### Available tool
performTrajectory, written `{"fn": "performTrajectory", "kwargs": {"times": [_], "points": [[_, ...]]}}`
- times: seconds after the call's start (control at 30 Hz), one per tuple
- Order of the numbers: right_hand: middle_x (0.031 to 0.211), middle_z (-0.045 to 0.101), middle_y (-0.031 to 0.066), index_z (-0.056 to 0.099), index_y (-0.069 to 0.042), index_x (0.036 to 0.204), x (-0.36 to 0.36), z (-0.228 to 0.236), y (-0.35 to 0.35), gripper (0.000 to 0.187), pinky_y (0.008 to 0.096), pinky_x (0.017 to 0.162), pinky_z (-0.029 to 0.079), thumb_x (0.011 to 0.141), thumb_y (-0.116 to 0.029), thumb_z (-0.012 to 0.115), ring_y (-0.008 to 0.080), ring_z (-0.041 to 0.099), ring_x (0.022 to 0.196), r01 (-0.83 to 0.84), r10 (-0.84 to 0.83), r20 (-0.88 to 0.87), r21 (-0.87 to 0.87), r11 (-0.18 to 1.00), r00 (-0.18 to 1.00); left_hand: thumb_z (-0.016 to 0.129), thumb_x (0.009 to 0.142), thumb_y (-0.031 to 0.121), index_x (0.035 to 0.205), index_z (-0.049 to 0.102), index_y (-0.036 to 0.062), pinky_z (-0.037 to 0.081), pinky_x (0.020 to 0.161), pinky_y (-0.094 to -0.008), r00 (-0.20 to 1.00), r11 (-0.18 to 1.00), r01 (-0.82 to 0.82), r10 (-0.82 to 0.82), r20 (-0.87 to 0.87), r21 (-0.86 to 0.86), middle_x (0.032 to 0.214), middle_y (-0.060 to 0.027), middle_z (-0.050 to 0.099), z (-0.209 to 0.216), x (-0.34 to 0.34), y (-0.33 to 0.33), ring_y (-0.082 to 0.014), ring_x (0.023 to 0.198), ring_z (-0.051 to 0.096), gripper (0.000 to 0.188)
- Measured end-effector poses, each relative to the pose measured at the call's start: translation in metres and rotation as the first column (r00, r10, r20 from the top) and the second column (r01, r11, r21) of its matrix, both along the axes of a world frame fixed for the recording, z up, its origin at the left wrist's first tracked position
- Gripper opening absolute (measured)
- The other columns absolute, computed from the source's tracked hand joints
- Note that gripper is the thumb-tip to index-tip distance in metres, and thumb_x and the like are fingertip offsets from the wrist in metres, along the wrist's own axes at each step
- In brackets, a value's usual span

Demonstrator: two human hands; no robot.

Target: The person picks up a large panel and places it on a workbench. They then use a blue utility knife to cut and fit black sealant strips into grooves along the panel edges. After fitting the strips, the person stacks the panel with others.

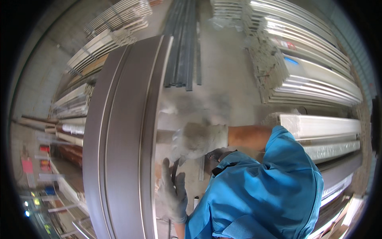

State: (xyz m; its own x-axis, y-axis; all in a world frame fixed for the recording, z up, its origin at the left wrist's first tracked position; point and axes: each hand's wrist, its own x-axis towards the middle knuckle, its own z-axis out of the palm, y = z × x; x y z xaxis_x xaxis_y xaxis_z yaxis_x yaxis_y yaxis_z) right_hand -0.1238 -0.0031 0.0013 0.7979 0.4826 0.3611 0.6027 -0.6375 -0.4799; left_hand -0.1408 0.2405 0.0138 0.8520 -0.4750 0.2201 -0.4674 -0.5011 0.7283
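Observation:
A long grey-brown metal panel (125, 139) with lengthwise grooves and bright edge lines stands in front of me, at the left. Close to its right edge is my right hand (193, 140), in a dusty grey-white glove. Its fingers are curled and smeared by motion, and what they hold is hidden. A blurred, pale rod-like shape (165, 136) shows between that hand and the panel. Below it, my gloved left hand (175, 199) is beside the panel edge, with a black cord-like strip (174, 170) between its thumb and fingers.
Grey metal profiles (181, 51) lie on the floor ahead. Wrapped pale profiles (314, 71) are stacked at the right, and more stacks (105, 47) stand beyond the panel at the left. Whitish dust (215, 105) blurs the floor ahead of my right hand.

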Motion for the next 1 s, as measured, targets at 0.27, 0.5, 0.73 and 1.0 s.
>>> {"fn": "performTrajectory", "kwargs": {"times": [0.27, 0.5, 0.73, 1.0], "points": [[0.129, 0.066, 0.0069, 0.067, -0.024, 0.127, -0.076, -0.015, -0.085, 0.044, 0.0423, 0.104, 0.05, 0.089, -0.046, 0.069, 0.0299, 0.063, 0.119, 0.7, -0.695, 0.106, -0.01, 0.714, 0.711, 0.062, 0.1, 0.014, 0.117, 0.069, -0.0024, 0.044, 0.059, -0.0249, 0.977, 0.989, -0.062, 0.032, -0.212, -0.137, 0.079, -0.0029, 0.063, -0.018, 0.014, -0.023, -0.0096, 0.067, 0.055, 0.025], [0.107, 0.075, 0.0122, 0.075, -0.017, 0.115, -0.172, -0.1, -0.267, 0.037, 0.0379, 0.092, 0.056, 0.091, -0.044, 0.07, 0.029, 0.071, 0.103, 0.993, -0.919, -0.391, 0.119, 0.011, 0.057, 0.059, 0.104, 0.019, 0.121, 0.066, -0.0045, 0.031, 0.054, -0.0218, 0.941, 0.986, -0.136, 0.1, -0.322, -0.093, 0.074, 0.0037, 0.054, -0.02, 0.011, -0.045, -0.005, 0.063, 0.041, 0.03], [0.106, 0.076, 0.0157, 0.075, -0.011, 0.118, -0.259, -0.193, -0.504, 0.04, 0.0378, 0.09, 0.055, 0.09, -0.04, 0.07, 0.0303, 0.073, 0.101, 0.882, -0.839, -0.334, 0.041, -0.469, -0.43, 0.056, 0.107, 0.023, 0.116, 0.068, -0.0032, 0.022, 0.052, -0.0226, 0.987, 0.974, -0.155, 0.146, -0.064, -0.168, 0.069, 0.0065, 0.04, -0.031, 0.043, -0.158, -0.0031, 0.058, 0.033, 0.03], [0.141, 0.059, 0.0094, 0.058, -0.023, 0.139, -0.316, -0.265, -0.682, 0.046, 0.0441, 0.104, 0.049, 0.093, -0.019, 0.057, 0.0343, 0.057, 0.127, 0.769, -0.789, -0.162, -0.407, -0.494, -0.592, 0.058, 0.106, 0.027, 0.119, 0.069, -0.0009, 0.032, 0.051, -0.0215, 0.99, 0.988, -0.136, 0.132, 0.05, 0.074, 0.07, 0.003, 0.046, -0.033, 0.104, -0.309, -0.0041, 0.058, 0.042, 0.033]]}}
